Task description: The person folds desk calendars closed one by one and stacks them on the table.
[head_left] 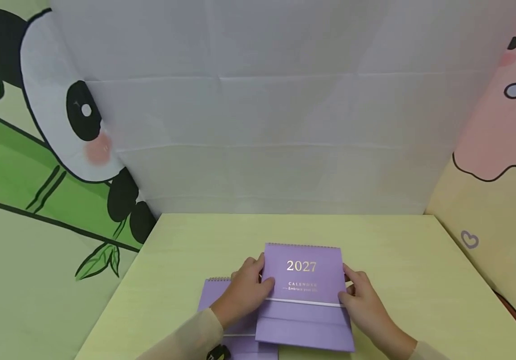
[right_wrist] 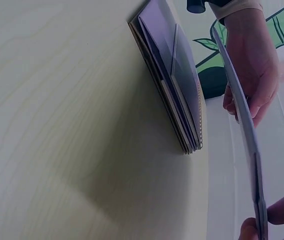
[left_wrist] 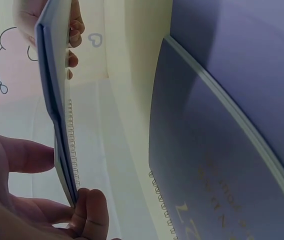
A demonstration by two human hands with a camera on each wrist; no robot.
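Observation:
A purple 2027 desk calendar [head_left: 305, 322] with a spiral top edge and a white band hangs above the table, held between both hands. My left hand [head_left: 245, 291] pinches its left edge, thumb on the front cover and fingers behind. On the opposite edge my right hand [head_left: 369, 306] grips it the same way. Under and left of it lie similar purple calendars [right_wrist: 182, 85], stacked on the table, partly hidden by my left arm in the head view. In the left wrist view, the stack's top calendar [left_wrist: 197, 130] sits apart from the held one.
The pale wooden table [head_left: 420, 280] stretches to a white cloth backdrop [head_left: 276, 110]. A panda-printed side panel [head_left: 50, 100] stands at left, and a pink-and-cream panel [head_left: 501, 150] at right. A dark wrist device [head_left: 218, 352] shows by my left sleeve.

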